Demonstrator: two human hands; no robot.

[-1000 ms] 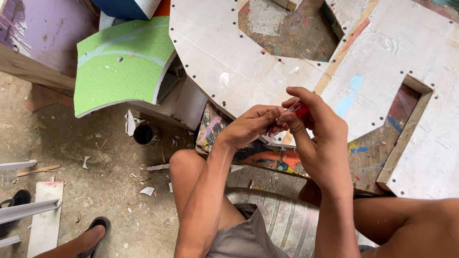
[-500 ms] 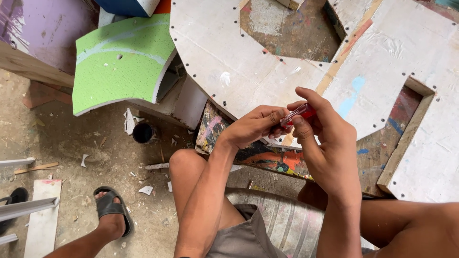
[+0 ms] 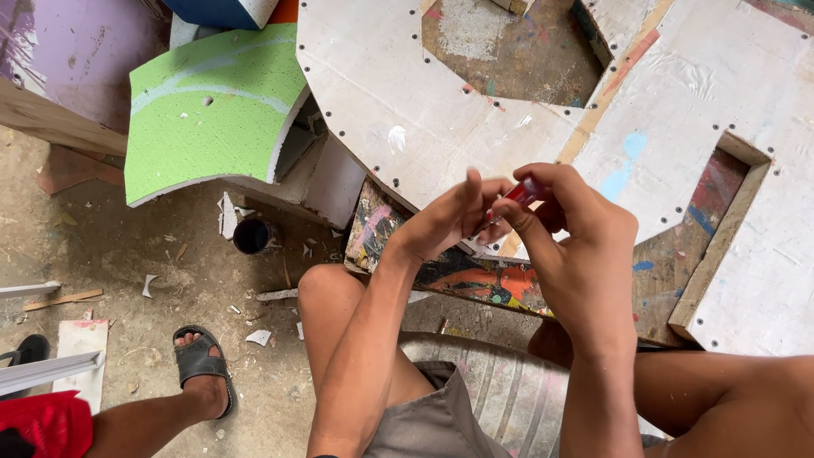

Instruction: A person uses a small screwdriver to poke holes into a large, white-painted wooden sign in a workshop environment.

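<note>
My two hands meet over the edge of a large white panel (image 3: 407,102) studded with screws. My right hand (image 3: 577,229) is closed around a small red object (image 3: 524,192), with only its red end showing between the fingers. My left hand (image 3: 449,220) touches the same red object at its tip, fingers partly stretched out. What the object is stays hidden by the fingers. My bare knees and grey shorts (image 3: 432,416) fill the lower part of the view.
A green curved foam piece (image 3: 203,110) lies at the left beside a purple board (image 3: 59,51). A paint-smeared board (image 3: 449,271) sits under the white panel. A small dark cup (image 3: 253,236) stands on the dirt floor. Another person's sandalled foot (image 3: 199,360) is at lower left.
Another person's sandalled foot has stepped in from the lower left, further right each frame. My left fingers have spread out more over the red object.
</note>
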